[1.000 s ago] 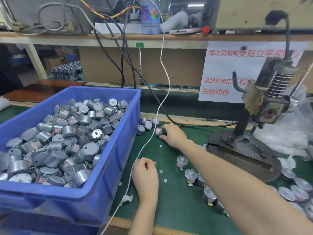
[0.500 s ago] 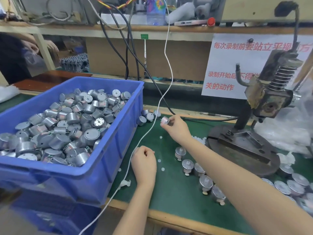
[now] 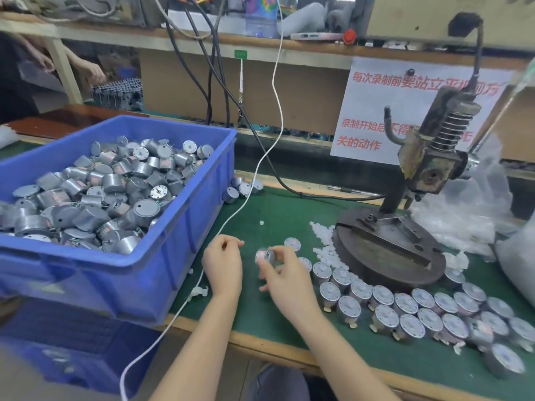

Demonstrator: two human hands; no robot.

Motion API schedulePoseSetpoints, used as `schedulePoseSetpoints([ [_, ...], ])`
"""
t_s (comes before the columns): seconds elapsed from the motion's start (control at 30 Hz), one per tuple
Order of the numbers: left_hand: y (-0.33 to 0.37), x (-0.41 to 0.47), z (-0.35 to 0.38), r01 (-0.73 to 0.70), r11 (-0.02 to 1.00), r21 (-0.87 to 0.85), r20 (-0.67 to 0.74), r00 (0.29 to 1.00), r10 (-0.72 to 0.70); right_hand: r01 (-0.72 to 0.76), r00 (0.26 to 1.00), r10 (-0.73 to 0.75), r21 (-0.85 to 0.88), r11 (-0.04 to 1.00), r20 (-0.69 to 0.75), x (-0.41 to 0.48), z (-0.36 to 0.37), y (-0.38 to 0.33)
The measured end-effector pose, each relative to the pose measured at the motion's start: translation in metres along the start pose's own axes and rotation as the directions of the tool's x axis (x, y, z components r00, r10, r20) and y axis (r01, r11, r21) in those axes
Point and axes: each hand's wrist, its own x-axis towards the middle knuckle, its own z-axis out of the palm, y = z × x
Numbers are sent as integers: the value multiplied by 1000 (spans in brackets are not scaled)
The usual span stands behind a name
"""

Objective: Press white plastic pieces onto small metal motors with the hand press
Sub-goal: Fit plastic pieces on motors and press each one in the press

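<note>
Fingers clamped on a motor [image 3: 265,257], the right hand [image 3: 286,282] has brought it to the left hand [image 3: 223,264], whose fingers pinch a white piece [image 3: 241,242], ready for fitting.

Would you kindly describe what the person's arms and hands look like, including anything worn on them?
Both the left hand and the right hand are bare, with no gloves. No ring, watch or wristband shows. The left forearm and the right forearm are uncovered as far as the picture's bottom edge; no sleeve comes into view.
</note>
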Motion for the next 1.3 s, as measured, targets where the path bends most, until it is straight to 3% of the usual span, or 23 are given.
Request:
schedulePoseSetpoints([
  [0.13,-2,0,-1,-1,999,-39,23,1000,1,90,990,-105,-146,985,-95,-10,16,10],
  [0.5,-3,1,-2,46,993,-108,21,999,-44,135,991,-130,-318,938,38,14,0,15],
  [1.0,1,-1,-2,51,990,-134,19,999,-49,200,980,-176,-375,905,97,14,1,19],
  [1.3,2,-3,-3,50,991,-124,23,999,-48,341,940,-264,-580,739,216,12,4,19],
])
